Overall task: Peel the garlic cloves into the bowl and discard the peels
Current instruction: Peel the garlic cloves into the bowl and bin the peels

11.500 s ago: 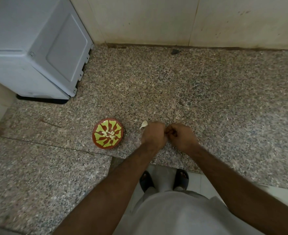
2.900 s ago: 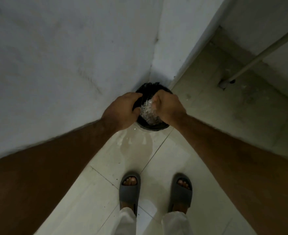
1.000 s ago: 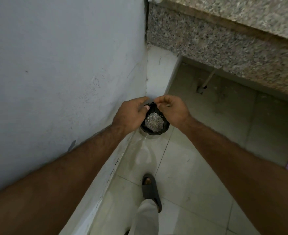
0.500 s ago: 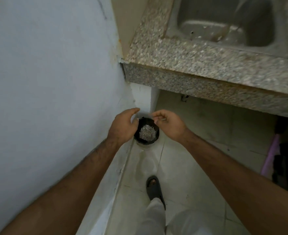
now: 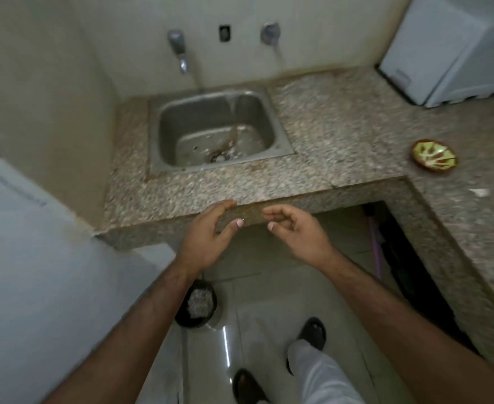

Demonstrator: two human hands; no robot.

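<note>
The bowl (image 5: 434,155), red-brown with a yellow-green pattern, is seen far right on the granite counter (image 5: 342,118), well apart from the steel sink (image 5: 280,132). The left hand (image 5: 208,240) and right hand (image 5: 298,233) are held near the counter edge, fingers loosely spread, nothing gripped. A black bin (image 5: 196,309) with pale peels (image 5: 200,301) is seen on the floor, near left.

No writing, label, brand or number can be read anywhere here. The white appliance (image 5: 444,48) at the upper right of the frame has a small raised patch on its lower front that might carry marks, but it is too blurred to make out. The bowl (image 5: 434,155) at the right edge bears only a painted green-and-red pattern, no letters.
</note>
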